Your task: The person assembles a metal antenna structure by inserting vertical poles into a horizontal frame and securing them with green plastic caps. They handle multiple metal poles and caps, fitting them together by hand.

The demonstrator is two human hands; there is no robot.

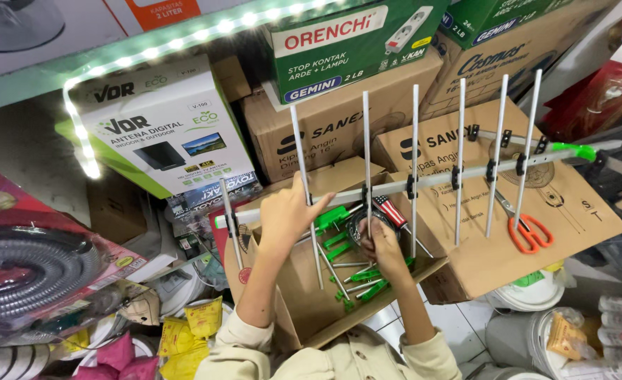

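A person's two hands work on a long metal aerial (423, 179) held across the middle of the frame, its boom running from a green cap at centre left up to a green tip at upper right, above both hands and an open cardboard box (311, 309). Thin, pale rods cross the boom at intervals, each fixed by a small black clip; the boom is a slim, dull silver bar.

The left hand (293, 214), at centre, is wrapped loosely about the boom where one rod crosses it, fingers curled over the top and thumb tucked under. The right hand (381, 246), just right of it and slightly lower, is closed around the lower part of the next rod; how tightly it grips cannot be told.

Beneath the hands, the brown box holds more loose rods with green plastic ends (356, 285) and a coil of dark cable. To the right, orange-handled scissors (529, 231) lie on a flat, plain cardboard carton (571, 218). A white and green aerial carton (163, 130) stands at upper left under a strip of small lights, and a grey corrugated hose (26, 271) in clear packaging fills the lower left.
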